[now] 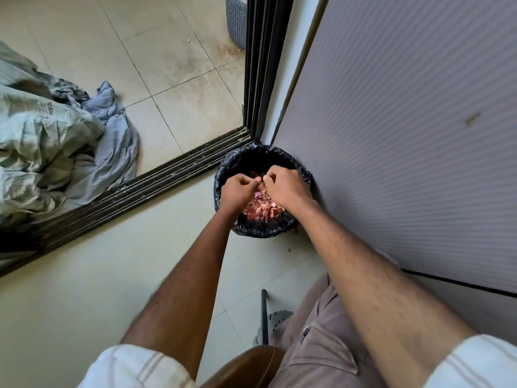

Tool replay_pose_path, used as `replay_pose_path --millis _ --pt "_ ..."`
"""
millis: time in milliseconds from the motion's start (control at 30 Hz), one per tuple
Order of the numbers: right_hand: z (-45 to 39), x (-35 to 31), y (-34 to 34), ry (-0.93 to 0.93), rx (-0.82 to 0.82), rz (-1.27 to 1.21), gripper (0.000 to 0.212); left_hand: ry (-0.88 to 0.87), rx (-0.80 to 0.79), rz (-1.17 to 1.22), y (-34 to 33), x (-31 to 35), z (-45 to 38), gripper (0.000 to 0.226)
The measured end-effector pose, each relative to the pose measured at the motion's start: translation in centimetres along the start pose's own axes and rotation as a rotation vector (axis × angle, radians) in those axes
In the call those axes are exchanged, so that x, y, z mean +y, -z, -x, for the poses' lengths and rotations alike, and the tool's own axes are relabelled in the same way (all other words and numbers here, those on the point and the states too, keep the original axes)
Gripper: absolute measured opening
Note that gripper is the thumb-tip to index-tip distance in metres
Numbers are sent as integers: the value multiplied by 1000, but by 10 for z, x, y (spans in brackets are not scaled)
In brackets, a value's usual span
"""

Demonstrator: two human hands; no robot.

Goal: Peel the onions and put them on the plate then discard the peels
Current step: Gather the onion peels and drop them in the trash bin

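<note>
- I read the left grip (237, 190) and the right grip (282, 186) as both held over the mouth of the bin (223, 175), knuckles up, fingers curled inward so the two sets of fingertips nearly meet.
- Grip state: each hand is closed around onion peels (263, 208); thin scraps show between the fingertips. How much each palm holds I cannot tell, as the backs of the hands hide it.
- Task item location: a heap of pink peels lies directly below both grips, inside the black liner. No onions or plate are in view.
- Stage, by my judgement: the discard step, near its end.
- Risk 1: light, dry peels may drift past the rim on release. A few small scraps lie on the floor (84, 289) just beside the bin, toward me from the grips. Cause: releasing from above the rim instead of low inside it.
- Risk 2: damp scraps may cling to the fingers and be carried away. Cause: opening the hands without rubbing them clean.
- Risk 3: the liner rim, close under the left wrist, could be dragged inward. Cause: a careless withdrawal.
- The bin stands against the ribbed panel (405, 135) to the right of the grips, so sideways clearance there is small.
</note>
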State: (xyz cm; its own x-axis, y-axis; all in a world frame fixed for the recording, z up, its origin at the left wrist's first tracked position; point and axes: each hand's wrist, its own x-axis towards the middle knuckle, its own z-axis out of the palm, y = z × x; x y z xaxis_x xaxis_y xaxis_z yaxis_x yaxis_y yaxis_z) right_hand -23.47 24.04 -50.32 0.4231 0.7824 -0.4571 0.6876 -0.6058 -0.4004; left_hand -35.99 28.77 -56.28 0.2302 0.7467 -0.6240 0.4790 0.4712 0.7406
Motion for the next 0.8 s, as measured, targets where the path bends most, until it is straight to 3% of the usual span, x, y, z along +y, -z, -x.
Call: replay_pose_path --millis 67,133,167,233,300,333,433,500,600,800 --pt "-1 1 -1 10 -13 -57 13 -31 37 -49 3 6 4 20" --pt "3 2 -1 43 -51 -96 29 -65 69 -75 4 14 10 12" --pt "3 2 -2 52 -49 -96 29 -71 70 -92 5 15 11 22" --pt "3 3 0 34 -9 -128 12 -86 84 -138 7 16 14 25" --pt "5 3 5 15 13 -150 12 -102 100 -167 10 17 18 18" --pt "6 2 7 29 -13 -144 20 -116 97 -171 11 19 19 22" --pt "15 -5 19 86 -48 -117 34 -190 19 -206 14 33 29 62" --pt "20 -10 23 50 -18 -134 26 -182 -3 -282 15 37 33 53" --pt "30 -19 37 94 3 -95 42 -165 36 -291 19 52 44 29" --pt "66 -44 96 176 111 -109 31 -310 9 -297 35 112 81 25"
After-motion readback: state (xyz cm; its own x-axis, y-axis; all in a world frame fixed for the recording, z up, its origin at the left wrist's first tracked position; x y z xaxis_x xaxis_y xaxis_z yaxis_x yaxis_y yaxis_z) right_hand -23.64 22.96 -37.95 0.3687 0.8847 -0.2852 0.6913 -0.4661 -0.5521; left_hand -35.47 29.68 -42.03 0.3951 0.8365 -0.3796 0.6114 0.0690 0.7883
